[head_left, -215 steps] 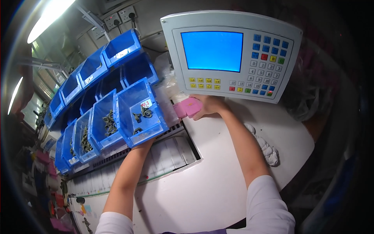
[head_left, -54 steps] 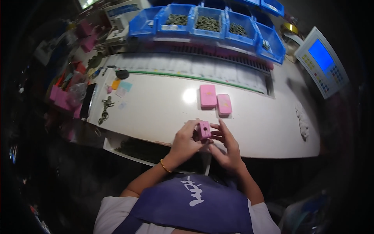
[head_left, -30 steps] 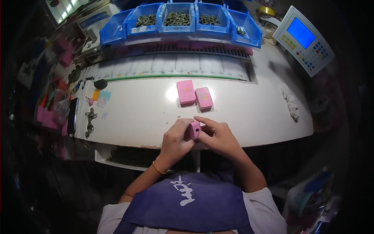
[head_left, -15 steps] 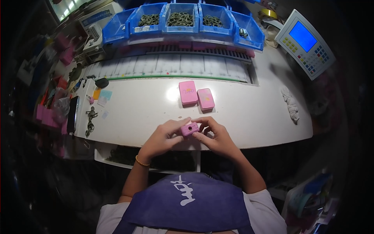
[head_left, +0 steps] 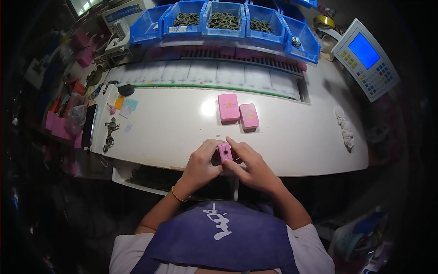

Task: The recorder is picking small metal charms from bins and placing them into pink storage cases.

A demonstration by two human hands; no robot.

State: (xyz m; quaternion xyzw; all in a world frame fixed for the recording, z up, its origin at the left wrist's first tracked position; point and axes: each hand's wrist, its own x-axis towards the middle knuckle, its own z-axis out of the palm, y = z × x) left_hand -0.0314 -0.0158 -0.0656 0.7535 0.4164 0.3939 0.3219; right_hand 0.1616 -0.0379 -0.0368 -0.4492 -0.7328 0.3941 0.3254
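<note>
Between my two hands I grip a small pink block [head_left: 225,152] with a dark round hole in the face toward me. My left hand [head_left: 203,160] closes on its left side, and my right hand [head_left: 250,166] holds the right side, thumb near the lower edge. The block is upright, close above the near edge of the white table [head_left: 169,123]. Beyond my hands lie a larger pink block [head_left: 228,108] and a smaller pink block [head_left: 249,116], side by side with faint marks on top. Fingers hide part of the held block.
Blue bins [head_left: 223,23] with green ring-like pieces line the back. A keypad display [head_left: 366,59] stands at right, near a twisted white cloth [head_left: 344,129]. Dark green metal pieces [head_left: 110,134] lie at left. Below the table edge, an open drawer [head_left: 119,180] holds dark green material.
The held pink block has turned from lying sideways to upright, its holed face still toward me. Both hands have shifted with it. The whole view has moved slightly.
</note>
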